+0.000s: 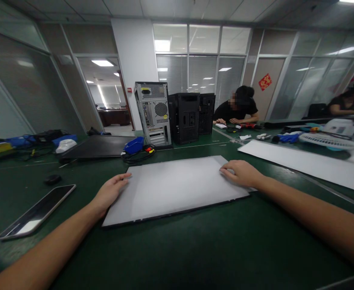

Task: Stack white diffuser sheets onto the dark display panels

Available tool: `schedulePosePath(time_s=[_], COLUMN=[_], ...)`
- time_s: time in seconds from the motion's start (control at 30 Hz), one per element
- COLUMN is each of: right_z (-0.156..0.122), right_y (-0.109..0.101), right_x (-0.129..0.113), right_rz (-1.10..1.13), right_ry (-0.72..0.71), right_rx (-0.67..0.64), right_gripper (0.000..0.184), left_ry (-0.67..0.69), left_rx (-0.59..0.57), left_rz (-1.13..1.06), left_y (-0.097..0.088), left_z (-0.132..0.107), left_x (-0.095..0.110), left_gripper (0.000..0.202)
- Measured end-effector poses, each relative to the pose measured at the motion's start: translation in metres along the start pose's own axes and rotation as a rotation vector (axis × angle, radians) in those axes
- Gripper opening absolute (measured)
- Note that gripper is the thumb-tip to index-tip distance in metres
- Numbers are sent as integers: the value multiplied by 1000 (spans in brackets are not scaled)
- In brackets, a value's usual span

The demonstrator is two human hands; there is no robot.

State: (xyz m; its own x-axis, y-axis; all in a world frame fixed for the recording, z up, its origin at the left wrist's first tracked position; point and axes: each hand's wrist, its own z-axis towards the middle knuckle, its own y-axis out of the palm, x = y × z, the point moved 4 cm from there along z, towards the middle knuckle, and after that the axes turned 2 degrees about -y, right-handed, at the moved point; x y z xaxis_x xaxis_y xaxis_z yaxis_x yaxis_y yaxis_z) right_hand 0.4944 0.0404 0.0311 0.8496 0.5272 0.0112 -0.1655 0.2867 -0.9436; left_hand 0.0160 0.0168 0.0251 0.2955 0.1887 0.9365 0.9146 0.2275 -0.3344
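A flat white panel with a thin black edge frame lies before me on the green table. It looks like a screen backlight with a white sheet over it. My left hand grips its left edge, the fingertips over the white surface and the rest partly hidden at the side. At the right edge, my right hand has its fingers bent and pressed together on the panel's upper right part. A small pale corner pokes out beside the right wrist.
A phone and a round black cap lie left. Behind stand an open computer case and black cases. A long white strip lies right, near a white fan. A person sits across the table.
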Motion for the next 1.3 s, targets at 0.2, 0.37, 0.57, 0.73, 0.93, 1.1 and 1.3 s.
schedulePosePath(time_s=[0.2,0.37,0.57,0.73,0.93,1.1,1.3], right_z=[3,3,3,2,2,4,-50], right_y=[-1,1,1,-2,0,0,7], right_x=[-40,-48,-46,-51,-45,30,188], right_rz=[149,132,91,122,203,86,-243], right_ry=[-182,-222,-215,-219,-268,-88,436], right_rx=[-18,-15,-11,-4,-31,42,34], right_gripper=[38,34,33,32,36,40,53], left_ry=[2,-11,-4,-17,-42,-41,-42], left_rx=[-51,-45,-19,-22,-50,-41,-8], left_rz=[-57,-53,-65,-57,-95,-88,-63], left_y=[3,3,2,2,3,4,4], left_z=[-6,-5,-7,-8,-5,-9,-13], left_x=[2,1,3,4,-2,2,8], left_gripper=[49,54,55,55,64,64,57])
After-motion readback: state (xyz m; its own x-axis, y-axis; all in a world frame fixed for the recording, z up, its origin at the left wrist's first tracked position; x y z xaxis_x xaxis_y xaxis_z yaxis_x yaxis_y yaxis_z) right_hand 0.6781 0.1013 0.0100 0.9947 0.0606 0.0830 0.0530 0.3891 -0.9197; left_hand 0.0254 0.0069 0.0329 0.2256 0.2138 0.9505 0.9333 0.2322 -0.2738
